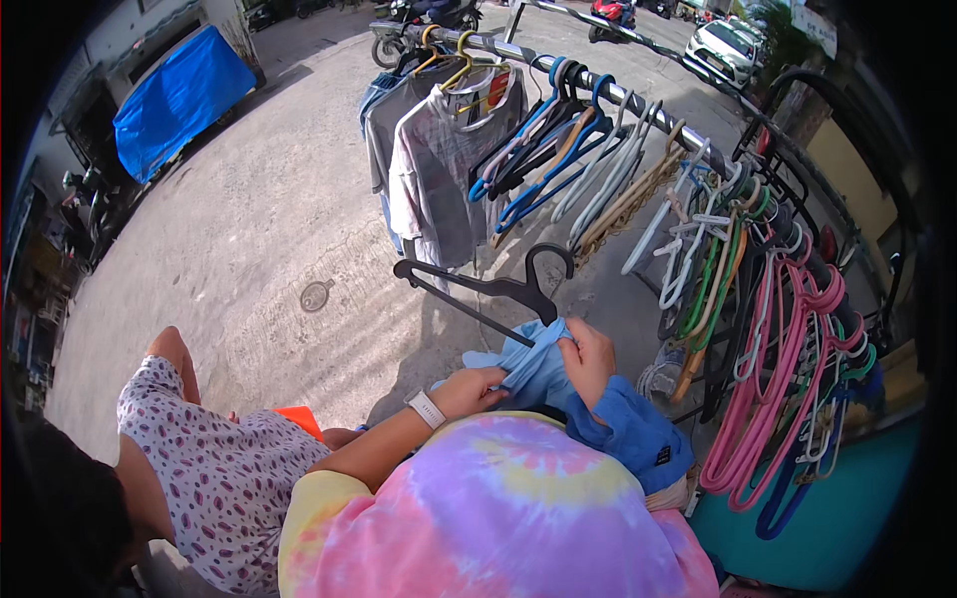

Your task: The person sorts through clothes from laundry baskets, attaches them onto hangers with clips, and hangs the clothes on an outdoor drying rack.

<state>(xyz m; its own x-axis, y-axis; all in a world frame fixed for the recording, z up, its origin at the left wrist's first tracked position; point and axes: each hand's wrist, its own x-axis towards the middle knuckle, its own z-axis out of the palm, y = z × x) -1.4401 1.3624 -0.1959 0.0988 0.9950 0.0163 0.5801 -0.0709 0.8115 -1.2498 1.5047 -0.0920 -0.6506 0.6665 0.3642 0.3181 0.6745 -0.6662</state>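
Observation:
Between my hands is a bunched light-blue garment (542, 366), with a black plastic hanger (486, 288) partly inside it. The hanger's hook and one arm stick out beyond the cloth; its other end is hidden. My left hand (475, 390), with a white watch (425, 410) at the wrist, pinches the near left edge of the fabric. My right hand (591, 355) grips the gathered cloth on the right, close to the hanger's neck. A darker blue cloth (635, 430) bearing a small label lies around my right forearm.
A metal rail (598, 82) holds shirts (448, 157), blue hangers (549, 194), pink hangers (777, 374) and others ahead and right. Another person (224, 471) in a patterned top is close on my left. A turquoise surface (815, 516) lies lower right. Beyond are concrete pavement (247, 247) and a blue tarpaulin (183, 101).

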